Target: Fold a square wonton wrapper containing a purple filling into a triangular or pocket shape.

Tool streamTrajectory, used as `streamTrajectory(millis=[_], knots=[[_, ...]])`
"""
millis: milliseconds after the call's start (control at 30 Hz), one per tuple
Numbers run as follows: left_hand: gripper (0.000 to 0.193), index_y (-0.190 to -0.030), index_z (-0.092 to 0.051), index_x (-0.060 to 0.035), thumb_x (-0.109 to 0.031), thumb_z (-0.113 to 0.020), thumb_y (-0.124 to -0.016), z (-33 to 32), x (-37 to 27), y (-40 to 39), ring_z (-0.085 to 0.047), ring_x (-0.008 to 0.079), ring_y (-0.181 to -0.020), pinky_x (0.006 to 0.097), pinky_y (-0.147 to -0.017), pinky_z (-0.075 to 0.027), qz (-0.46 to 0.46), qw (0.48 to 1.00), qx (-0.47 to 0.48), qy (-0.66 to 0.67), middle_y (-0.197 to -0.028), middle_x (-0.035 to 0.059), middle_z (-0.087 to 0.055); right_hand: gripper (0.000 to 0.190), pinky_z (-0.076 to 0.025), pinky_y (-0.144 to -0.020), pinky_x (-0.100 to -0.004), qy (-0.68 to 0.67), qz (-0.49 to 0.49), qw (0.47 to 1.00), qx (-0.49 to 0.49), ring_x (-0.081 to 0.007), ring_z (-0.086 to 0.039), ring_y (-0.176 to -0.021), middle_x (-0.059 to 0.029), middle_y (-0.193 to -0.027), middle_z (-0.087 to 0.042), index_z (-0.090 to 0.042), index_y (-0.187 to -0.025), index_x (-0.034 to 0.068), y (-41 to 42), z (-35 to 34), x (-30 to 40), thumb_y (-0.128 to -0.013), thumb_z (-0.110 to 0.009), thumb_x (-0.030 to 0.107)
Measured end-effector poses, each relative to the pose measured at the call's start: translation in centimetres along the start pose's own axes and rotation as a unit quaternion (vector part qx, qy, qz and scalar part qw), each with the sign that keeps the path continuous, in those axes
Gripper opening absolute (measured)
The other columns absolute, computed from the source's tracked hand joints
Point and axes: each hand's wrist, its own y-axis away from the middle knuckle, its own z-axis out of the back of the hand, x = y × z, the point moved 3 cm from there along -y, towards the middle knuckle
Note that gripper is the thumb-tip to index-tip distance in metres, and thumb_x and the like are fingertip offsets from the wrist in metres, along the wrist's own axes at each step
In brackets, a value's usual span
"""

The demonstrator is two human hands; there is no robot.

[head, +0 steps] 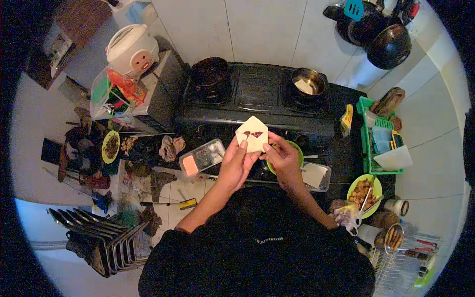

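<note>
A square pastry wrapper [254, 126], folded like an open envelope with dark red filling showing in its middle, is held up in front of the stove. My left hand [236, 163] grips its left side, thumb on the folded front. On its right lower edge, the thumb and fingers of my right hand [284, 157] pinch the wrapper. A green bowl [300, 150] is partly hidden behind my right hand. To its right, a clear plastic tray [326, 180] holds pale square wrappers [314, 174]. Left of my hands lies another clear container [207, 154] with an orange-pink block in it.
The black stove [256, 89] bears a dark pan [209, 72] and a small metal pot [318, 80] with a pale piece inside. A rice cooker [130, 48] stands at upper left. At right are a green dish rack [365, 137] and a yellow-green plate of food [376, 187].
</note>
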Motion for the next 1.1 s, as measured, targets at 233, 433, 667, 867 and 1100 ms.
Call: streamTrajectory(millis=[233,433,667,867,1100], knots=[[0.043,-0.146,-0.039,-0.0008,-0.021,-0.045,-0.108,0.0,1.6,-0.8,-0.054,0.0235,-0.129,0.0376,-0.111,-0.043,0.000,0.997,-0.023,-0.069,-0.140,0.0137,-0.054,0.030,-0.056,-0.074,-0.0266,0.014,-0.024,1.000,-0.007,-0.0113,-0.067,-0.086,-0.0098,-0.106,-0.072,-0.061,-0.123,-0.002,0.1,1.3,-0.2,-0.094,-0.067,0.007],[0.035,-0.131,-0.060,-0.0008,-0.024,-0.057,-0.105,1.2,1.4,-1.1,-0.063,0.0103,-0.104,0.0265,-0.091,-0.048,0.008,0.940,-0.004,-0.342,-0.114,0.0046,-0.070,0.030,-0.055,-0.071,-0.0266,0.030,-0.073,0.997,0.000,-0.0136,-0.068,-0.086,-0.0091,-0.104,-0.072,-0.062,-0.119,-0.001,0.3,3.0,0.2,-0.091,-0.071,0.007],[0.034,-0.128,-0.062,0.0022,-0.012,-0.067,-0.097,0.5,-0.8,-0.2,-0.069,0.0096,-0.095,0.0237,-0.083,-0.057,0.150,0.942,0.048,-0.296,-0.109,0.0067,-0.074,0.046,-0.053,-0.070,-0.0246,0.032,-0.109,0.986,0.118,-0.0107,-0.065,-0.091,-0.0056,-0.109,-0.069,-0.055,-0.132,-0.001,0.9,4.6,0.8,-0.088,-0.071,0.005],[0.038,-0.126,-0.063,-0.0004,-0.009,-0.074,-0.091,-0.6,-1.5,2.5,-0.072,0.0112,-0.084,0.0232,-0.074,-0.058,0.228,0.921,0.035,-0.313,-0.102,0.0075,-0.076,0.049,-0.055,-0.073,-0.0250,0.015,-0.182,0.965,0.189,-0.0102,-0.065,-0.093,-0.0056,-0.111,-0.070,-0.056,-0.133,-0.001,3.2,5.1,0.8,-0.088,-0.074,0.008],[0.038,-0.126,-0.064,0.0000,-0.008,-0.075,-0.090,1.9,0.5,4.4,-0.071,0.0099,-0.085,0.0227,-0.073,-0.057,0.231,0.916,0.039,-0.325,-0.102,0.0082,-0.076,0.042,-0.055,-0.083,-0.0278,0.100,-0.207,0.959,0.164,-0.0127,-0.068,-0.097,-0.0062,-0.109,-0.073,-0.065,-0.123,-0.001,4.4,5.8,-1.6,-0.085,-0.079,0.012]])
